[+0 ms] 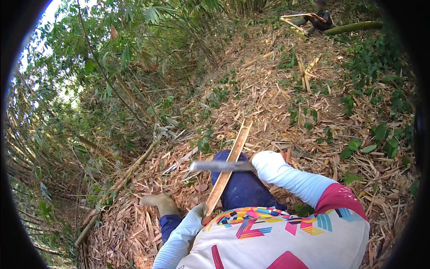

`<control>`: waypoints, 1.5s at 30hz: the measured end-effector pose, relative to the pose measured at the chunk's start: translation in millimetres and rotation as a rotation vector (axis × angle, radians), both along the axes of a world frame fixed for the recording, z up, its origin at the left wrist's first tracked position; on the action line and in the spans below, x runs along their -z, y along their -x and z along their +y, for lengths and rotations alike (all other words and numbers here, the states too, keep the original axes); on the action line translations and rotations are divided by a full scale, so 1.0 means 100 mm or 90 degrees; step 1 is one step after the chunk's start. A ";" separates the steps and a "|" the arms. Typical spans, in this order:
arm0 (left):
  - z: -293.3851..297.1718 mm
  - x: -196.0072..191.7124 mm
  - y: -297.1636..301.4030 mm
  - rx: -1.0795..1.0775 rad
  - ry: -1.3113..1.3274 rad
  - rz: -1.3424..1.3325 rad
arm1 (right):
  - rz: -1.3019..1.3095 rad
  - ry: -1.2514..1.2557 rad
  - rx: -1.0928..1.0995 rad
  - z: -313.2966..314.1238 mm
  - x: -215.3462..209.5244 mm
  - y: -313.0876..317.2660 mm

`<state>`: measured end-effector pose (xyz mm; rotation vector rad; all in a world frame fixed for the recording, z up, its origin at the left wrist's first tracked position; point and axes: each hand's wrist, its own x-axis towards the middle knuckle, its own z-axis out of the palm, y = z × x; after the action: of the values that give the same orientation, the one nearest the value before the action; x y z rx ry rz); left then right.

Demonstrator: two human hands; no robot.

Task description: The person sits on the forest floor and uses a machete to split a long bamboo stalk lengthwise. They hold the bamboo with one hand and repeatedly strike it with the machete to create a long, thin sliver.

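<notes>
A split length of bamboo, its hollow inner face up, slants across my blue-trousered thigh. My left hand, close to my body, is closed round its near end; the fingers are partly hidden by the sleeve and shirt. Above the thigh, my right hand is closed on the handle of a machete, mostly hidden in the grip. The machete's grey blade points left and passes over the middle of the bamboo strip, smeared by motion. Whether the blade touches the bamboo I cannot tell.
Dry bamboo leaves cover the ground. Several split bamboo pieces lie ahead on the right. Farther off, a person sits beside a thick green bamboo pole. Dense bamboo growth stands on the left, near a long fallen stem.
</notes>
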<state>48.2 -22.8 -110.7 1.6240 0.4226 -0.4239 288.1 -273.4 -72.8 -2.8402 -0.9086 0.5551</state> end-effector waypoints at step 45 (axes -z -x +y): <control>0.57 -0.28 0.28 -0.495 -0.135 -0.222 | -0.211 -0.685 0.067 0.29 -0.27 -0.43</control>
<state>20.5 34.2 -83.1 1.5539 0.7984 0.4957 331.2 -244.8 -45.9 -1.9614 -0.7483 -0.3594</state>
